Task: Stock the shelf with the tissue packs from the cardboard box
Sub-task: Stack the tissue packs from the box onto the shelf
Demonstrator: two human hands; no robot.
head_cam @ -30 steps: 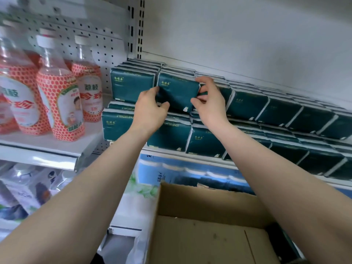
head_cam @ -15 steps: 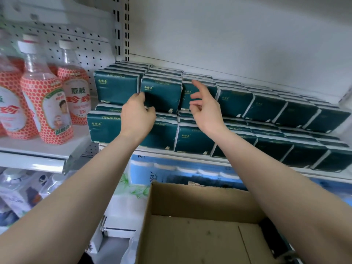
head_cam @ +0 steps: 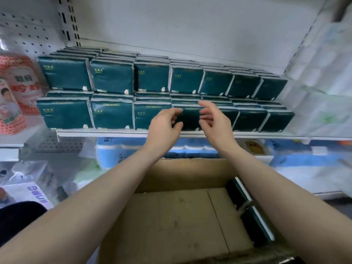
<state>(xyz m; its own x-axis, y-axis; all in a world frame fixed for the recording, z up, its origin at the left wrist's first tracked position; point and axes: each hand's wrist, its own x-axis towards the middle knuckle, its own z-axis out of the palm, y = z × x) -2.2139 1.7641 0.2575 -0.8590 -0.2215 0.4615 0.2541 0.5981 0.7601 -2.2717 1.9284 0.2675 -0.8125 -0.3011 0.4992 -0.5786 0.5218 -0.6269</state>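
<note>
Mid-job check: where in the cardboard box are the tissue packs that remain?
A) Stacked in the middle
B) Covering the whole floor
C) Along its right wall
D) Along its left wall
C: the few dark tissue packs in view line the right wall of the cardboard box, and the rest of its floor shows bare cardboard.

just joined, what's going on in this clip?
A person is stocking dark green tissue packs onto a white shelf. The left hand and right hand hold nothing, fingers loosely curled, just in front of the lower row. The shelf carries two tiers of packs. The cardboard box below looks mostly emptied; a few dark packs lie along its right side. Red-labelled bottles stand on the neighbouring shelf to the left.
</note>
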